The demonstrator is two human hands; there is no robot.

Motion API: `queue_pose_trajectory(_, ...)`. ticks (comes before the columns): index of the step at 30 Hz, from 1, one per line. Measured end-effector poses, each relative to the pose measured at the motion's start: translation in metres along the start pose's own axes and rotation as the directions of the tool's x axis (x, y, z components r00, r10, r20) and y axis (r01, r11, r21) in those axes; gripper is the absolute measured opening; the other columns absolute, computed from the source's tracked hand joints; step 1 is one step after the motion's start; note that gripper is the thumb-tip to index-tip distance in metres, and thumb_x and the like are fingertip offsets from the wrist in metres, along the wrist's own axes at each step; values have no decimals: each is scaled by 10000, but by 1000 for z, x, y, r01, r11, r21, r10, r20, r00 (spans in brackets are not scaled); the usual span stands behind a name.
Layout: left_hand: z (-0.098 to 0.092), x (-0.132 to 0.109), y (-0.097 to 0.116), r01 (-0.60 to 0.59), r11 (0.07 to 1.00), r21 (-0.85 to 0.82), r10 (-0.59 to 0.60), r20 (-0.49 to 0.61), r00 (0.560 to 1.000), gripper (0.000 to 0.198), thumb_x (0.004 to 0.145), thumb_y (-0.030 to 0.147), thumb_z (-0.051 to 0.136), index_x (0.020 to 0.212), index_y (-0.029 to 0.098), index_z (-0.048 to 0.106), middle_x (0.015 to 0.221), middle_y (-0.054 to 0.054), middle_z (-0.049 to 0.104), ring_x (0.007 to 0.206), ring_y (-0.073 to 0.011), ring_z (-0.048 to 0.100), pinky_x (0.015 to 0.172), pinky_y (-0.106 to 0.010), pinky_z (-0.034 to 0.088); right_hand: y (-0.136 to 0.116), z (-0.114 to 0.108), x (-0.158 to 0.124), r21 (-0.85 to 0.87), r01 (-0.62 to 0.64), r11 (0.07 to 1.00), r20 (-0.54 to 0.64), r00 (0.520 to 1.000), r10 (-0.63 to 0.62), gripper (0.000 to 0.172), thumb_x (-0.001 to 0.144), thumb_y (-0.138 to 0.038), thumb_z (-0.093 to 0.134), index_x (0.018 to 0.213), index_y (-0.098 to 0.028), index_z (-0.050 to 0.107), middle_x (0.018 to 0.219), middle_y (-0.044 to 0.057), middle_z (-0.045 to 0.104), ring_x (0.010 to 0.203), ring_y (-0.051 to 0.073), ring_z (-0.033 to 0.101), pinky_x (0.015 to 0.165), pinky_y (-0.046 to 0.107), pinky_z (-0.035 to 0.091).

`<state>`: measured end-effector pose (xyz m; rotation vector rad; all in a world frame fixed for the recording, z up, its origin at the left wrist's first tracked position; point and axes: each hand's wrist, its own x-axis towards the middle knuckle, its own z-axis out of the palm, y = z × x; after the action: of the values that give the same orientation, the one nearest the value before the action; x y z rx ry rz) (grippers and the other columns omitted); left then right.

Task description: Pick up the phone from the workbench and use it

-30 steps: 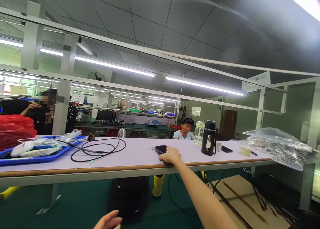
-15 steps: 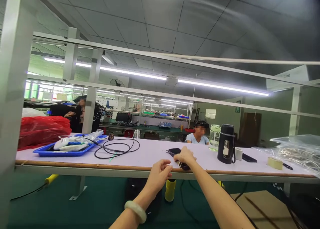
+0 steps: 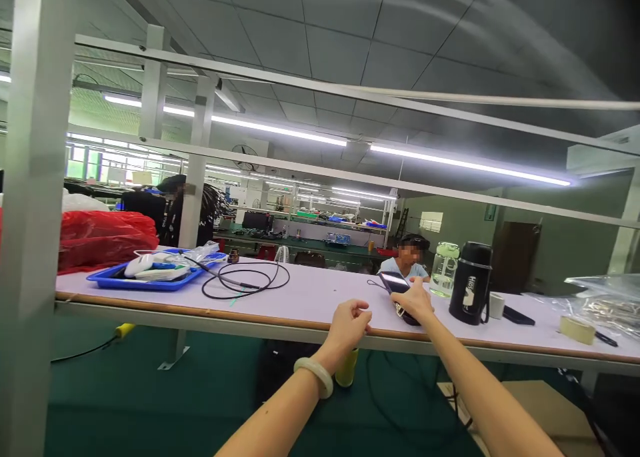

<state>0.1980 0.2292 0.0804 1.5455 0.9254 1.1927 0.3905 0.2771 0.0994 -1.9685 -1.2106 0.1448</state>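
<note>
**Bench edge, both hands at the phone**

Factory floor, tiled ceiling, long strip lights, grey metal framing over the line. In front of you a long workbench with a pale top and a wood-coloured front edge, green floor beneath it.

Your right hand is on a dark phone that sits near the bench's front edge, a little right of centre. Fingers are curled over its near end and gripping it; the far end is tipped up off the surface, screen catching light. A thin cord trails off its left side.

Your left hand is just left of the phone, fingers bent and resting on the bench edge. It holds nothing that shows; not touching the phone. Pale bangle on that wrist.

Right of the phone: clear water bottle with green cap, black flask, small white cup, another dark flat device, roll of tape, and a clear plastic bag at the far right.

Left side of the bench: a loop of black cable, a blue tray with white items in it, a red plastic bag behind that.

A seated person is across the bench, just behind the phone. Another person stands far left, partly behind a post.
</note>
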Motion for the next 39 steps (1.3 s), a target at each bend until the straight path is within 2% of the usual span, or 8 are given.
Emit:
queue_pose_trajectory(8,72,50,-4,-43,995,-85,50,76,996,467,456,1,651,902,129,600,792,-47,629,765,-207,587,660,-280,456,10,-11,5,243,47,969,-180,984,-3,926,542,-374,628,1330,-127,208,1235,208,497,1107,362,499,876,461,406)
queue_pose_trajectory(13,100,72,-1,-46,963,-265,106,216,970,321,521,-28,602,795,139,609,786,-45,668,796,-192,605,708,-271,477,12,-11,8,400,101,911,-251,968,3,999,510,-369,685,1355,-138,204,1298,209,446,1191,372,422,968,472,340)
queue_pose_trajectory(19,83,78,3,131,897,-423,23,340,940,445,565,-23,599,966,171,595,757,-13,665,693,-154,622,676,-296,519,31,-14,18,674,131,727,-141,989,-48,1023,463,-474,753,1316,-109,321,1228,202,529,1130,323,506,944,415,404)
queue_pose_trajectory(23,71,76,9,223,852,-475,-14,404,915,394,614,2,597,985,134,590,837,-72,666,747,-164,633,703,-304,528,47,-20,24,834,56,550,11,993,-117,651,491,-428,743,1040,-123,571,1013,138,662,928,269,628,770,351,518)
queue_pose_trajectory(27,72,73,13,246,834,-494,-20,419,908,463,605,-34,564,1033,142,573,878,-74,658,743,-151,628,711,-299,531,48,-23,24,898,12,439,74,981,-178,342,599,-445,675,787,-161,645,794,80,702,732,233,654,671,366,539)
queue_pose_trajectory(31,73,72,15,258,836,-484,-30,430,902,523,577,-31,547,1055,181,558,866,-56,657,750,-175,632,735,-371,534,40,-12,20,922,84,377,-42,992,-120,401,684,-530,568,859,-175,629,844,51,702,828,231,637,740,364,517)
queue_pose_trajectory(34,76,70,18,246,852,-463,-52,392,918,349,663,126,591,1006,180,563,774,-46,645,688,-177,617,666,-377,536,34,-2,13,908,163,387,-144,987,-76,527,703,-566,520,1018,-150,598,1041,71,666,1032,246,568,866,357,460)
queue_pose_trajectory(39,89,66,16,105,904,-414,-39,166,985,507,613,427,731,1014,186,537,842,-55,647,616,-153,582,486,-247,461,27,1,-1,869,243,432,-219,970,-107,677,742,-557,466,1246,-104,475,1308,116,495,1224,245,428,996,350,363)
